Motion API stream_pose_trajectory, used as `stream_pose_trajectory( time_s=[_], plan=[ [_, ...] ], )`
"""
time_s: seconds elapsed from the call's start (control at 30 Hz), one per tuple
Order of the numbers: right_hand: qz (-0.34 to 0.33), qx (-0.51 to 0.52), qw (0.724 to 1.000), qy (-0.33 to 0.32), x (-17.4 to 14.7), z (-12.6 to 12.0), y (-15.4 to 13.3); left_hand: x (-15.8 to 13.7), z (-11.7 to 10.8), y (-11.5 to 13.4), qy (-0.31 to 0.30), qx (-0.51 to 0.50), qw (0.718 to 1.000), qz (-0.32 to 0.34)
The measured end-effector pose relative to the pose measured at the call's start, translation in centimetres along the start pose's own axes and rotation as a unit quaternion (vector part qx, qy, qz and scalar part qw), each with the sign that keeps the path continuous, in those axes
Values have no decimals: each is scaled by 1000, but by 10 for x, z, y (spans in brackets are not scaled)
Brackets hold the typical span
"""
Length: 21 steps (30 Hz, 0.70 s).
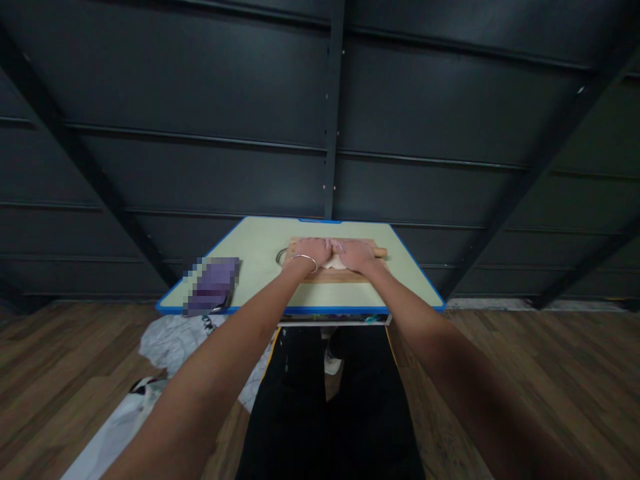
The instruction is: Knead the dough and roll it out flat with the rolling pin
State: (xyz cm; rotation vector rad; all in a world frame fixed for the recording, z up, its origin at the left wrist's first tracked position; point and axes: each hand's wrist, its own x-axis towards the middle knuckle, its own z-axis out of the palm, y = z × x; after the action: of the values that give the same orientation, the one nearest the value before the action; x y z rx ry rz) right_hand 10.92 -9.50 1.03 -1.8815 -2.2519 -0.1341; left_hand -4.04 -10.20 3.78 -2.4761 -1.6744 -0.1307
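A pale wooden board [340, 277] lies on the small table, with a piece of white dough [334, 263] on its middle. Across the dough runs a wooden rolling pin [381, 253]; its right end sticks out past my right hand [357, 255]. My left hand [315, 249], with a bracelet at the wrist, is closed over the pin's left part. Both hands press on the pin side by side, nearly meeting at the centre. They hide most of the pin and part of the dough.
The pale table [260, 287] has a blue edge and a shelf below. A blurred purple object [213, 283] sits at its left corner. A curved metal handle [281, 257] shows at the board's left. White bags [173, 340] lie on the floor; a dark panelled wall [225, 100] stands behind.
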Motion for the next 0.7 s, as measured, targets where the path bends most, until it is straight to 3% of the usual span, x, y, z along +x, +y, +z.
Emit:
stream_pose_trajectory(
  time_s=[0.7],
  plan=[
    [-37, 11, 998, 46, -23, -2, 2, -5, 9, -7, 10, -43, 998, -33]
  ],
)
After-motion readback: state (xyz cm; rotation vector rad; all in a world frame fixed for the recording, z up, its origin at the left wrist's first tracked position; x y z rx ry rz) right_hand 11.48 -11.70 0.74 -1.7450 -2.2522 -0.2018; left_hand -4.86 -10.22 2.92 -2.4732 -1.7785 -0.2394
